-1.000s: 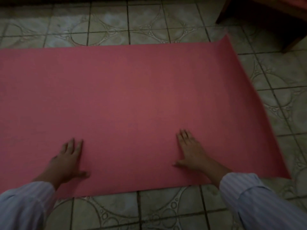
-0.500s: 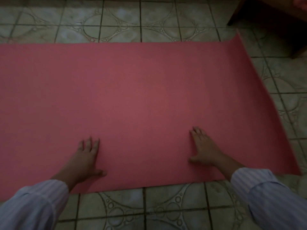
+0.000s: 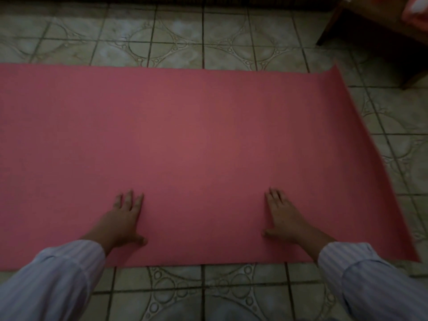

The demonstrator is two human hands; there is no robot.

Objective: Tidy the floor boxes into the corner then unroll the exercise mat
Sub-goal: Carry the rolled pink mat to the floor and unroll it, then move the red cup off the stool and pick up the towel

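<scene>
head view looks down at one pink exercise mat (image 3: 208, 140) spread flat across the tiled floor (image 3: 176, 42), its long side running across the picture and its left end cut off by the frame edge. starting at the left, one striped pale sleeve (image 3: 53, 281) comes up from the bottom corner, and from it the left hand (image 3: 120, 221) lies palm down on the mat near its close edge. its fingers (image 3: 128, 199) are spread a little and stretched away from the person, the thumb out to the inner side, and it holds nothing; the palm simply presses on the mat surface.

toward the middle, a bare stretch of mat separates the two hands, which sit well apart at about the same depth. the right hand (image 3: 284, 216) is likewise flat and holding nothing, four fingers close together, thumb pointing inward, resting on the mat. a second striped sleeve (image 3: 370, 281) covers that arm, crossing the mat's near edge.

further right, the mat's short end curls up slightly off the tiles, its far corner lifted. beyond it, at the top right, stands one piece of dark wooden furniture (image 3: 379, 38) with something pink and white on top, too blurred and cut off to name. the light is dim, and the tiles carry a ring pattern.
</scene>
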